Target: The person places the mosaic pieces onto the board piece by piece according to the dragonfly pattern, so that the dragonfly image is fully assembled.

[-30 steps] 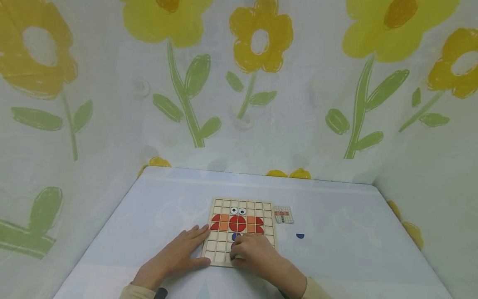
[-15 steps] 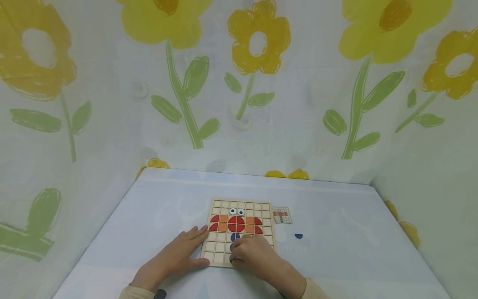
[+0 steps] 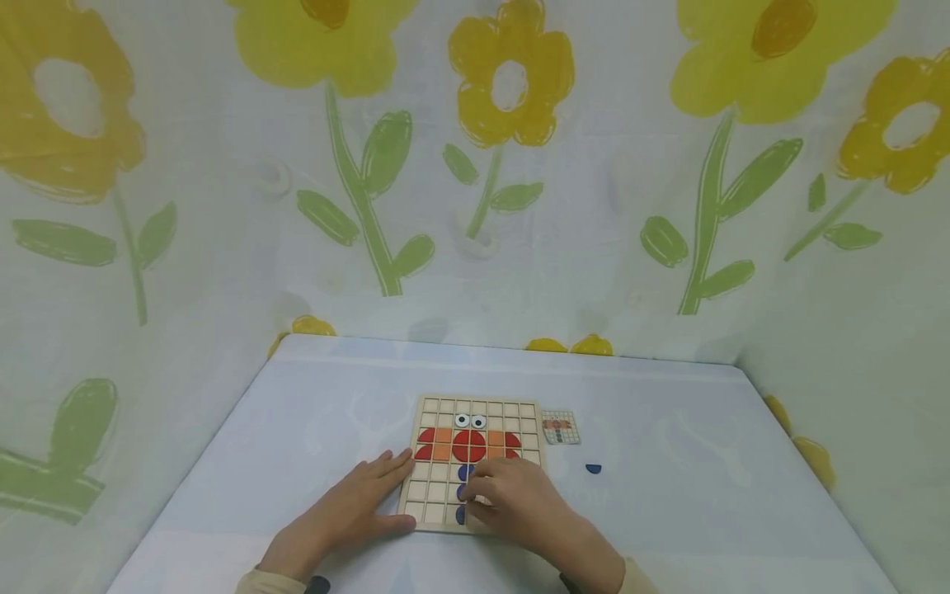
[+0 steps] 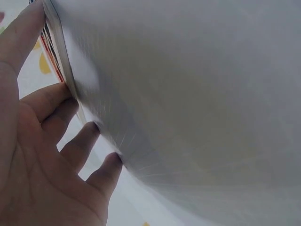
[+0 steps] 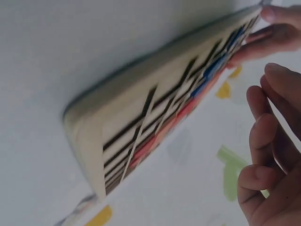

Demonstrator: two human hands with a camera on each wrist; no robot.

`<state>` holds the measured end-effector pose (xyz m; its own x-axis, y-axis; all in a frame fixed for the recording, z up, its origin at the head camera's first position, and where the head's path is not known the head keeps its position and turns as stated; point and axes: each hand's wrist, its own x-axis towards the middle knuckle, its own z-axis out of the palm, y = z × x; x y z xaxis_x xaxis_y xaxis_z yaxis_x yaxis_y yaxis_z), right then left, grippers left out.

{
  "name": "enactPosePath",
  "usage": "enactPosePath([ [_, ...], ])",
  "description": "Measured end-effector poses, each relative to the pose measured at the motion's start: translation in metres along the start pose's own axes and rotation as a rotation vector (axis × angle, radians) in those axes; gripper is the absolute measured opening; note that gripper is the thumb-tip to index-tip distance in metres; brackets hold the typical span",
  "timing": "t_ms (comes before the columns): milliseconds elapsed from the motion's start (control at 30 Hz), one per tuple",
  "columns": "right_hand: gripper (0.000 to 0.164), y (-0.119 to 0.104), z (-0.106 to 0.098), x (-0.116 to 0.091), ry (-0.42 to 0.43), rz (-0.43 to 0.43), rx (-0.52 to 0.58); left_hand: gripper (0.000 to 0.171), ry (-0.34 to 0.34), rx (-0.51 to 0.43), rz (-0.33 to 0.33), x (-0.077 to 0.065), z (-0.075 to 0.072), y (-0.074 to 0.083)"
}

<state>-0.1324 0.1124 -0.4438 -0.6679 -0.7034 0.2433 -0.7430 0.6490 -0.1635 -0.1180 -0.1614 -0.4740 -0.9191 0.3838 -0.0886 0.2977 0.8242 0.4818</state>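
A wooden grid board lies on the table with flat pieces set in its cells. Red pieces form a circle in the middle, between orange squares. Below them runs a column of blue pieces, partly covered by my right hand. That hand is over the board's lower right; its fingers are loosely bent, and in the right wrist view nothing shows between thumb and fingertips. My left hand rests against the board's left edge, its fingers spread and thumb at the near corner.
A small pattern card lies just right of the board. Nearer, a loose dark blue half-circle piece is on the table. Two round eye pieces sit near the board's top. A flower-printed curtain stands behind.
My right hand has drawn slightly back to the right from the board's lowest row, and a blue piece there now shows more. The left hand has stayed in place.
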Motion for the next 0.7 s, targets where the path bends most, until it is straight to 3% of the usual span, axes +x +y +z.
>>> enactPosePath([
  [233, 0.023, 0.02, -0.019, -0.019, 0.167, 0.052, -0.032, 0.088, -0.01, -0.003, -0.022, 0.0, 0.001, 0.003],
  [433, 0.028, 0.049, -0.026, -0.04, 0.247, 0.186, -0.134, 0.088, -0.024, -0.01, -0.034, 0.0, -0.001, 0.005],
  [567, 0.027, 0.071, -0.031, -0.056, 0.246, 0.299, -0.175, 0.087, -0.023, -0.002, -0.026, 0.0, -0.001, 0.005],
  [700, 0.028, 0.09, -0.035, -0.072, 0.193, 0.43, -0.183, 0.088, -0.025, 0.003, -0.025, 0.0, 0.0, 0.004],
])
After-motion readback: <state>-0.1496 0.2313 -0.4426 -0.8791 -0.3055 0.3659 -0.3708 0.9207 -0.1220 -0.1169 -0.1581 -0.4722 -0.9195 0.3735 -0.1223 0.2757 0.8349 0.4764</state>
